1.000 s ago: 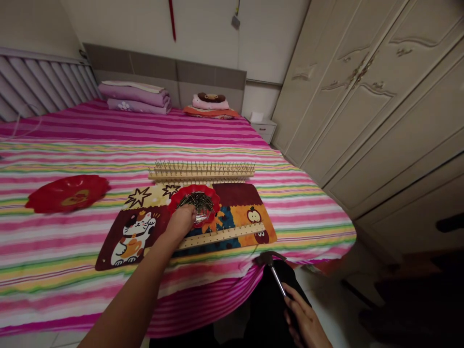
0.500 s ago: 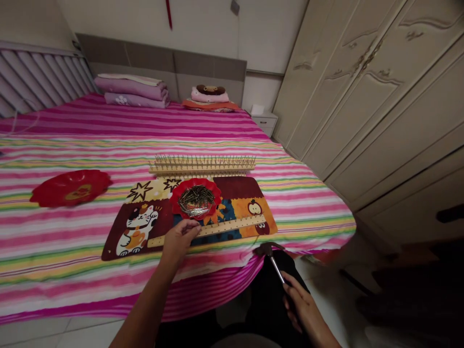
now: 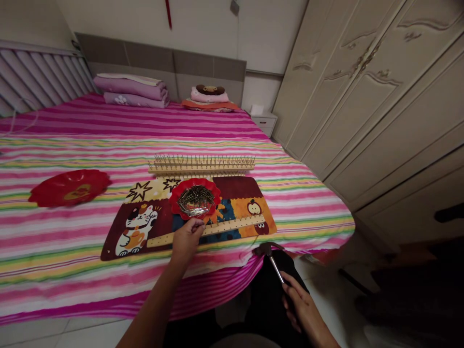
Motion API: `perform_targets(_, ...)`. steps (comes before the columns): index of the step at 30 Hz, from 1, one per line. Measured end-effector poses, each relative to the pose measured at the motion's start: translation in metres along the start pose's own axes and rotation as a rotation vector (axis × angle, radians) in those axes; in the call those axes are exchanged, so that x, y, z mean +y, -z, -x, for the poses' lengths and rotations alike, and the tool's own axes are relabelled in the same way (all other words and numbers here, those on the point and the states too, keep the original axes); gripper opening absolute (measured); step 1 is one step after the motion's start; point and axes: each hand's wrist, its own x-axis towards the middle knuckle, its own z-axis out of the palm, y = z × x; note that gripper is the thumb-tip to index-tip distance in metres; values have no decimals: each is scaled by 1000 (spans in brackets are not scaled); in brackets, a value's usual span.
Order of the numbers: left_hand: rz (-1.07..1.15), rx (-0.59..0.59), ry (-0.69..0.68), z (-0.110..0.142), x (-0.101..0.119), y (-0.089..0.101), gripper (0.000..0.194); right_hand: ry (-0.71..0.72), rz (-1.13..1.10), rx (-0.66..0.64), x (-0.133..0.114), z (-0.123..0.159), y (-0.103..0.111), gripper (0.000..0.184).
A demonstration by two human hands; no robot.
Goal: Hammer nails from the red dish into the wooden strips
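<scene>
Moved since a second ago: left hand [image 3: 188,237], from scalloped red nail dish [image 3: 174,197] to wooden strip [image 3: 232,225]. Strip's on my side of the dish, long axis left-right, right end angled away. Left's nearer, fingertips bunched over it, hiding part; can't tell if they hold a nail. Right hand [image 3: 299,299] grips claw hammer [image 3: 276,268], right and my side of dish.

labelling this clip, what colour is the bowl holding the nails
The bowl is red, best seen in the head view.

The left hand [image 3: 186,240] is at a wooden strip [image 3: 232,225], beside a red dish [image 3: 175,195] (nails [image 3: 196,198] lie inside), while the right hand [image 3: 300,303] grips a hammer [image 3: 276,268].
</scene>
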Motion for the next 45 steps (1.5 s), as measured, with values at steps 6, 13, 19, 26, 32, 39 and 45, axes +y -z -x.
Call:
perform_targets(6,-74,-19,-31,0,-2,-2,22,87,-26,-7,-1,12,-11,68)
perform_targets(13,-183,-20,-56,3,3,1,22,475,273,-218,-66,20,-48,51)
perform_targets(19,-220,-29,-83,2,-1,1,19,836,419,-285,-124,19,-87,43)
perform_targets(26,-280,-37,-93,3,-1,0,17,766,513,-288,-110,12,-80,43)
perform_targets(32,-218,-64,-125,5,-2,3,17,333,221,-204,-54,13,-31,58)
perform_targets(39,-555,47,-274,-17,27,28,22,11,-19,-23,5,9,5,72)
perform_targets(45,-1017,-186,-220,-55,49,22,24,-50,-117,-39,4,2,9,70)
